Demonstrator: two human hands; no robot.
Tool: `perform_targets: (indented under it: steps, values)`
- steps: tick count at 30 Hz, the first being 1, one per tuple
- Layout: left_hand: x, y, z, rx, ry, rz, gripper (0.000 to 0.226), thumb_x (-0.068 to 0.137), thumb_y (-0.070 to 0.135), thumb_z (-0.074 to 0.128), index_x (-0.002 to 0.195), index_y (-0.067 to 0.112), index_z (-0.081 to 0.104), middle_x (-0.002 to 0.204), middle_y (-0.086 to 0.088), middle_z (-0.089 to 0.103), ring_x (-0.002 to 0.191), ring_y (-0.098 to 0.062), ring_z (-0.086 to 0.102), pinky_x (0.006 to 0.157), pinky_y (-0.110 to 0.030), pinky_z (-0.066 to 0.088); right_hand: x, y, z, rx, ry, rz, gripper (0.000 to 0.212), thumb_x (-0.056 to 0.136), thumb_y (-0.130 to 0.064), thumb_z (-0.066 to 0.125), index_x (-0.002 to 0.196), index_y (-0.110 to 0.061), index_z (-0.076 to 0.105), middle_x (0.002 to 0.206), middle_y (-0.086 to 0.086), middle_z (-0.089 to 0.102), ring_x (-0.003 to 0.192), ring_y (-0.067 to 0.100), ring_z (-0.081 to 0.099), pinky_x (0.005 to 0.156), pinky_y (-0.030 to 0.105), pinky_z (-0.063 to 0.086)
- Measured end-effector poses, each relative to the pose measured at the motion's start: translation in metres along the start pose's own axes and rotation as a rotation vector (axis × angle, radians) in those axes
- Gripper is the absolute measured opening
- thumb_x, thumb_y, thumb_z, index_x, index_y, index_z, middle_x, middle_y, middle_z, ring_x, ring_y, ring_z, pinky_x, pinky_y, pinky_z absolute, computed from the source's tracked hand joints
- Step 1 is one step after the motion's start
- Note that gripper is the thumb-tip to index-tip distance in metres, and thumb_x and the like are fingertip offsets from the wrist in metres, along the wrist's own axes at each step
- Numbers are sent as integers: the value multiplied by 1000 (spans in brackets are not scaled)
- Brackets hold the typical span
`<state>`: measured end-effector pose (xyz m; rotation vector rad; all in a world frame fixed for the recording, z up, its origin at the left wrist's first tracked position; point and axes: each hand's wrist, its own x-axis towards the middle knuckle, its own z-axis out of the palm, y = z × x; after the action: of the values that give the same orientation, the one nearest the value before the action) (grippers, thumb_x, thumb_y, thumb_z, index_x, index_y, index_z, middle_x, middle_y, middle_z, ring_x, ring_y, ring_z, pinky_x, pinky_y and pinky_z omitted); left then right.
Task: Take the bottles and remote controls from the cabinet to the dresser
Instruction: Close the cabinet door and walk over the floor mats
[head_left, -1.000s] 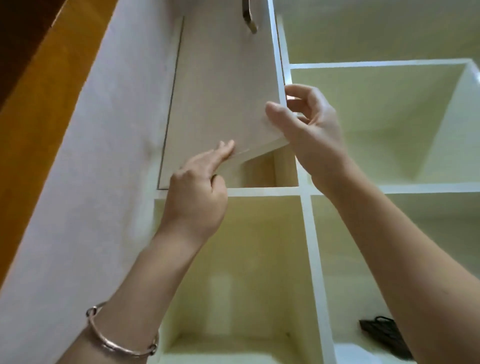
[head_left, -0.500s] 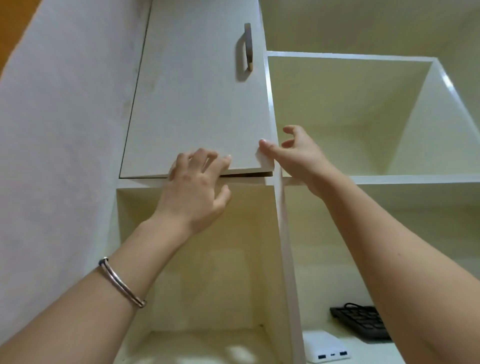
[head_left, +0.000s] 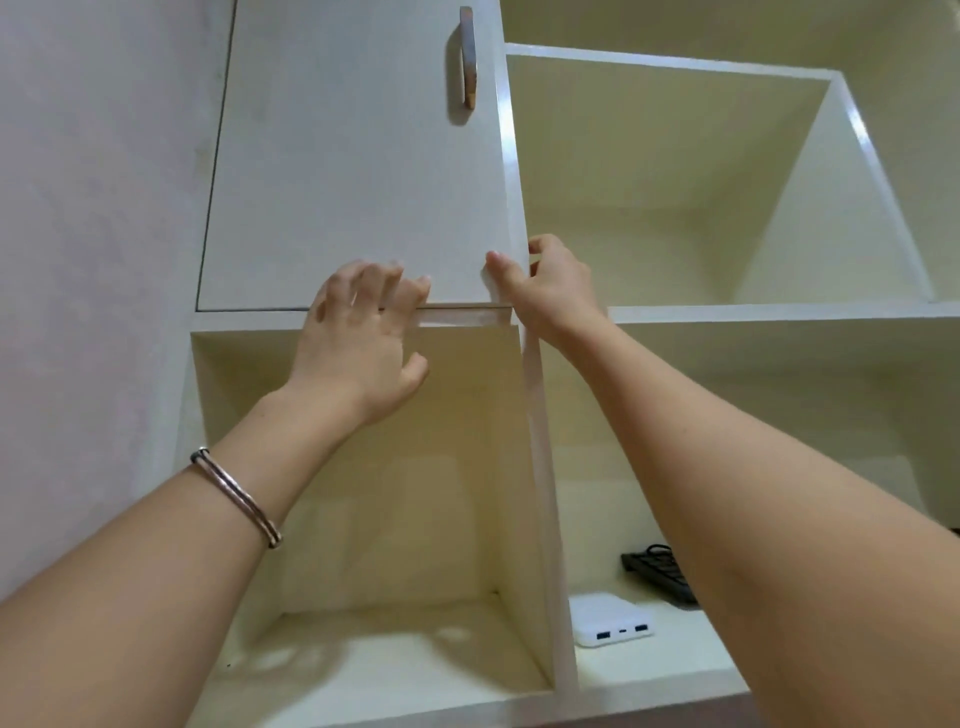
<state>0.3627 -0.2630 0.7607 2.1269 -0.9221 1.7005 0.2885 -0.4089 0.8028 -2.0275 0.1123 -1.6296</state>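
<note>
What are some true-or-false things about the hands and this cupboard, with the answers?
1. Both the left hand and the right hand are on the lower part of the door. True.
2. The right hand holds the handle. False: nothing touches the handle, which is higher up. The right hand pinches the door's lower corner.
3. A bracelet is on the left wrist. True.
4. The white power bank lies in the lower left compartment. False: it lies in the lower right one.
</note>
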Motion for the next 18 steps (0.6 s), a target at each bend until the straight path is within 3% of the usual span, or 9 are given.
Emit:
perform_targets:
  steps: [6, 10, 12, 14, 15, 18]
  values:
    - [-30, 15, -18, -224, 60, -57, 46, 84, 30, 51, 127, 15, 48, 133, -11, 45, 125, -32, 37, 105, -41, 30, -36, -6, -15, -92, 38, -86, 50, 89, -31, 52, 134, -13, 41, 135, 5, 50, 124, 20, 48, 103, 40, 41]
    - [-82, 41, -8, -594, 119, -106, 35, 77, 32, 48, 105, 15, 63, 106, -5, 63, 103, -23, 57, 91, -35, 44, -106, 16, -43, -140, 85, -138, 36, 84, -20, 55, 119, -15, 55, 119, -2, 60, 109, 12, 56, 95, 33, 48]
    - [-119, 62, 0, -822, 16, -171, 19, 82, 27, 54, 95, 19, 65, 83, 8, 63, 78, 2, 60, 74, -15, 45, -154, 40, -65, -171, 37, -88, 26, 85, -19, 56, 110, -16, 61, 102, -6, 65, 92, 7, 61, 86, 25, 51]
    - [-161, 83, 10, -989, -139, -225, 8, 81, 26, 58, 85, 27, 65, 69, 21, 60, 64, 13, 58, 61, 1, 39, -206, 69, -94, -231, -29, 23, 21, 87, -20, 57, 107, -18, 63, 86, -13, 62, 77, -1, 58, 76, 14, 48]
    - [-185, 96, 15, -1060, -234, -251, 6, 78, 30, 58, 80, 30, 64, 66, 22, 62, 64, 11, 59, 62, 1, 40, -235, 85, -111, -273, -59, 93, 20, 87, -20, 57, 106, -19, 63, 81, -18, 60, 74, -4, 57, 72, 8, 46]
    - [-259, 140, 26, -1220, -494, -279, 6, 74, 33, 58, 73, 34, 64, 73, 16, 70, 77, -8, 67, 76, -21, 49, -329, 127, -165, -400, -93, 324, 18, 88, -20, 57, 105, -25, 63, 81, -26, 57, 78, -8, 57, 72, 2, 44]
